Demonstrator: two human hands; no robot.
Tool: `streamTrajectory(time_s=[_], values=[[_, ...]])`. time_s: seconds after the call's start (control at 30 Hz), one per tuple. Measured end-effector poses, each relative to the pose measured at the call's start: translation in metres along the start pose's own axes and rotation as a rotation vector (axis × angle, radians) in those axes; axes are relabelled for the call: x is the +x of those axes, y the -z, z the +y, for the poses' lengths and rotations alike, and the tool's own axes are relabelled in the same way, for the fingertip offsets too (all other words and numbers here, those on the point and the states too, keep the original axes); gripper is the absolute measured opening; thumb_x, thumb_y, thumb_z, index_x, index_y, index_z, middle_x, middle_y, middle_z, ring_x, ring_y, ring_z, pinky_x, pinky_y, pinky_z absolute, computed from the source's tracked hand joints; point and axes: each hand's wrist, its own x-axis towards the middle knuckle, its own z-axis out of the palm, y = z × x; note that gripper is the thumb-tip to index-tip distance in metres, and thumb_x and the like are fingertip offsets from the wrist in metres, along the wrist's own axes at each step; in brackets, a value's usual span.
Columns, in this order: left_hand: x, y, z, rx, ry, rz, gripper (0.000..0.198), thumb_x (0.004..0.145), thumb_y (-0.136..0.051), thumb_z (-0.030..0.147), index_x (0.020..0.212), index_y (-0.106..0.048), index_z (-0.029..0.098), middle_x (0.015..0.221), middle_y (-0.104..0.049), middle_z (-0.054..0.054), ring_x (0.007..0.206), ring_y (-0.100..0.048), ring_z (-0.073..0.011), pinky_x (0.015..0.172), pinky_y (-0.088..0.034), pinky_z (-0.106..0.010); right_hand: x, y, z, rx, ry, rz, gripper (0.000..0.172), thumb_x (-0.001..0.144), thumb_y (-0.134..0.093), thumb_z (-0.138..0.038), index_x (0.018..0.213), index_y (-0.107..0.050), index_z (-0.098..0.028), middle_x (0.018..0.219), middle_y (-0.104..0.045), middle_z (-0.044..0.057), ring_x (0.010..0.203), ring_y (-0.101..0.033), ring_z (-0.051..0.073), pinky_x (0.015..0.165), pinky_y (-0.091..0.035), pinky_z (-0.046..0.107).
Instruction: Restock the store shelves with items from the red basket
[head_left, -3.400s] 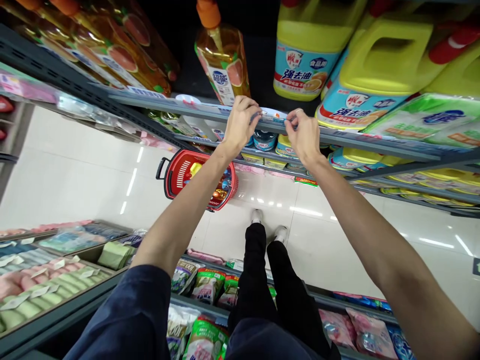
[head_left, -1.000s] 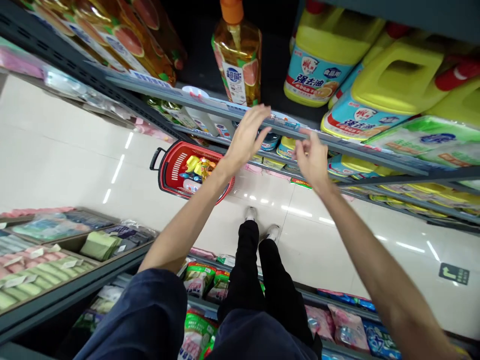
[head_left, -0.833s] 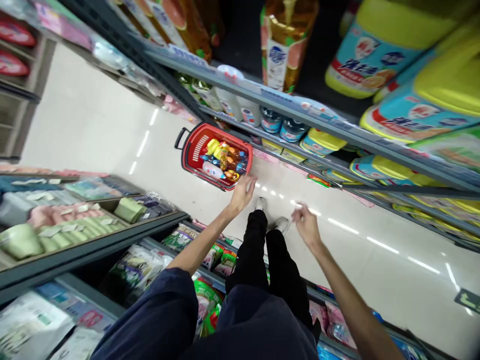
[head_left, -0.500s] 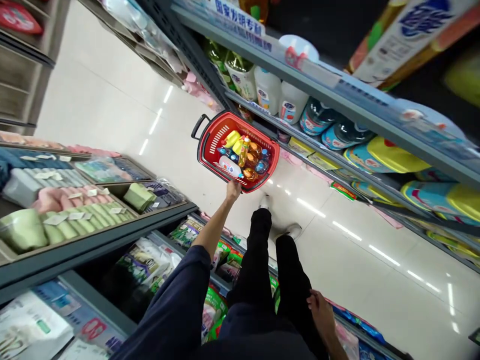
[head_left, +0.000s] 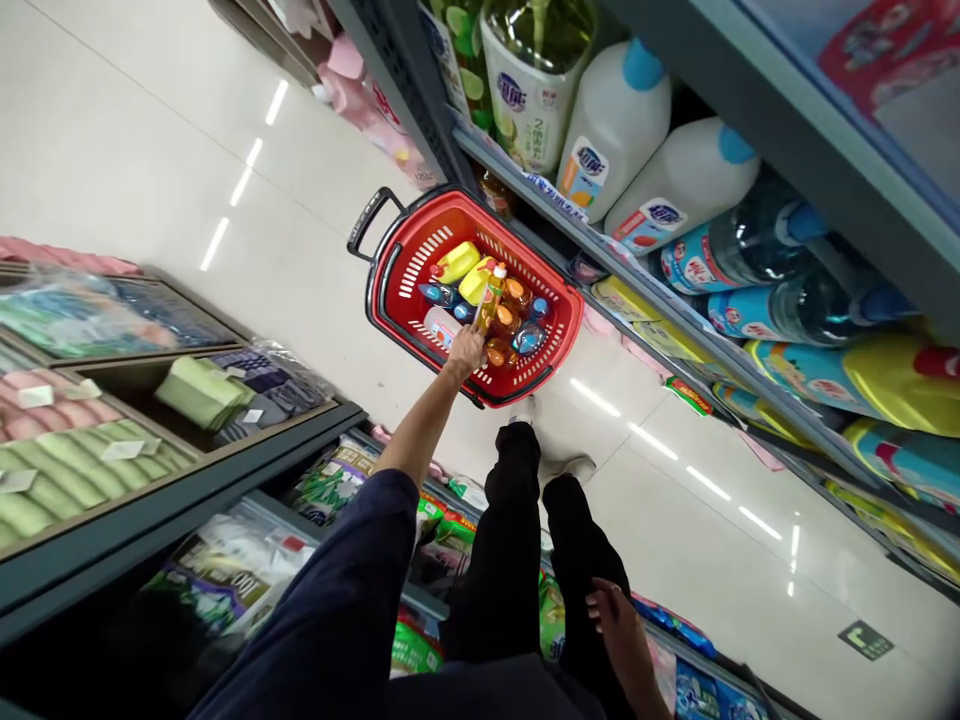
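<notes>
A red shopping basket (head_left: 551,375) with a black handle (head_left: 369,215) stands on the floor ahead of me. My left hand (head_left: 466,348) reaches into it, fingers closed at the lower end of a slim bottle of golden liquid (head_left: 490,302). Around that bottle lie yellow bottles (head_left: 456,262), amber bottles with orange caps (head_left: 506,320), dark blue-capped bottles (head_left: 529,338) and a white bottle (head_left: 441,326), partly hidden by my hand. Beside my right thigh hangs my right hand (head_left: 616,625), holding nothing, its fingers loosely apart.
On the right, a shelf (head_left: 517,175) holds large white detergent bottles (head_left: 619,120), blue bottles and yellow bottles (head_left: 885,385). Rolled towels (head_left: 82,470) fill a low display at left. Bagged goods (head_left: 232,565) sit below. Pale tiled floor (head_left: 300,260) runs between the shelves.
My left hand has left the basket's near rim and moved inside to the slim bottle. The view has come closer to the right shelf. My right hand stays by my thigh.
</notes>
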Motion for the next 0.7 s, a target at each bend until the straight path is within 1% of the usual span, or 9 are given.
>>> streamTrajectory(time_s=[0.13, 0.2, 0.27, 0.33, 0.4, 0.43, 0.5, 0.6, 0.7], values=[[0.004, -0.02, -0.003, -0.037, -0.046, -0.035, 0.041, 0.091, -0.069, 0.027, 0.125, -0.069, 0.004, 0.123, -0.071, -0.028, 0.138, -0.056, -0.0411, 0.131, -0.029, -0.058, 0.006, -0.006, -0.006, 0.032, -0.029, 0.006, 0.063, 0.085, -0.055, -0.069, 0.117, -0.072, -0.017, 0.092, -0.082, 0.011, 0.079, -0.079, 0.028, 0.067, -0.06, 0.039], [0.0, -0.026, -0.002, -0.078, -0.061, -0.039, 0.036, 0.091, -0.072, 0.034, 0.116, -0.071, 0.008, 0.111, -0.073, -0.023, 0.135, -0.058, -0.0401, 0.131, -0.029, -0.058, 0.004, -0.007, -0.008, 0.042, -0.043, 0.001, 0.064, 0.084, -0.056, -0.069, 0.117, -0.072, -0.017, 0.093, -0.082, 0.012, 0.081, -0.079, 0.029, 0.069, -0.062, 0.04], [0.0, -0.024, -0.003, -0.121, -0.039, -0.009, 0.03, 0.093, -0.073, 0.037, 0.11, -0.072, 0.012, 0.108, -0.073, -0.02, 0.131, -0.061, -0.0373, 0.128, -0.036, -0.053, 0.002, -0.006, -0.012, 0.036, -0.059, 0.0, 0.064, 0.083, -0.058, -0.07, 0.117, -0.073, -0.018, 0.094, -0.083, 0.012, 0.083, -0.08, 0.03, 0.07, -0.062, 0.041], [0.011, -0.013, -0.007, -0.156, 0.039, 0.07, 0.026, 0.1, -0.062, 0.035, 0.111, -0.071, 0.013, 0.116, -0.073, -0.02, 0.127, -0.064, -0.0338, 0.121, -0.045, -0.047, 0.0, -0.006, -0.016, 0.032, -0.079, 0.008, 0.064, 0.081, -0.058, -0.07, 0.116, -0.074, -0.019, 0.093, -0.083, 0.012, 0.082, -0.08, 0.03, 0.069, -0.063, 0.041], [0.035, 0.003, -0.015, -0.181, 0.163, 0.189, 0.035, 0.107, -0.047, 0.03, 0.127, -0.067, 0.009, 0.133, -0.068, -0.024, 0.129, -0.064, -0.0331, 0.116, -0.049, -0.046, 0.002, -0.006, -0.018, 0.046, -0.093, 0.02, 0.063, 0.081, -0.058, -0.071, 0.114, -0.074, -0.019, 0.092, -0.082, 0.011, 0.081, -0.079, 0.03, 0.069, -0.063, 0.041], [0.051, 0.012, -0.019, -0.194, 0.22, 0.243, 0.04, 0.107, -0.044, 0.027, 0.136, -0.062, 0.006, 0.141, -0.065, -0.026, 0.132, -0.062, -0.0333, 0.116, -0.05, -0.046, 0.004, -0.006, -0.019, 0.056, -0.1, 0.027, 0.063, 0.08, -0.058, -0.071, 0.113, -0.074, -0.02, 0.092, -0.082, 0.012, 0.081, -0.079, 0.03, 0.069, -0.063, 0.041], [0.087, 0.025, -0.028, -0.229, 0.286, 0.301, 0.048, 0.104, -0.05, 0.023, 0.147, -0.054, 0.003, 0.15, -0.06, -0.026, 0.139, -0.06, -0.0318, 0.117, -0.05, -0.043, 0.009, -0.008, -0.019, 0.07, -0.12, 0.037, 0.063, 0.078, -0.059, -0.072, 0.111, -0.074, -0.02, 0.092, -0.082, 0.012, 0.08, -0.079, 0.03, 0.069, -0.063, 0.041], [0.134, 0.033, -0.037, -0.292, 0.309, 0.277, 0.051, 0.094, -0.066, 0.018, 0.143, -0.06, 0.006, 0.143, -0.067, -0.022, 0.134, -0.065, -0.0294, 0.115, -0.053, -0.041, 0.02, -0.011, -0.017, 0.065, -0.157, 0.035, 0.065, 0.076, -0.059, -0.072, 0.111, -0.074, -0.019, 0.091, -0.082, 0.012, 0.076, -0.078, 0.03, 0.067, -0.063, 0.041], [0.155, 0.031, -0.04, -0.331, 0.315, 0.247, 0.042, 0.092, -0.072, 0.025, 0.128, -0.066, 0.004, 0.127, -0.073, -0.025, 0.125, -0.069, -0.0368, 0.11, -0.055, -0.052, 0.029, -0.012, -0.017, 0.062, -0.145, 0.053, 0.064, 0.077, -0.058, -0.071, 0.111, -0.075, -0.019, 0.089, -0.082, 0.011, 0.076, -0.078, 0.029, 0.067, -0.062, 0.04]])
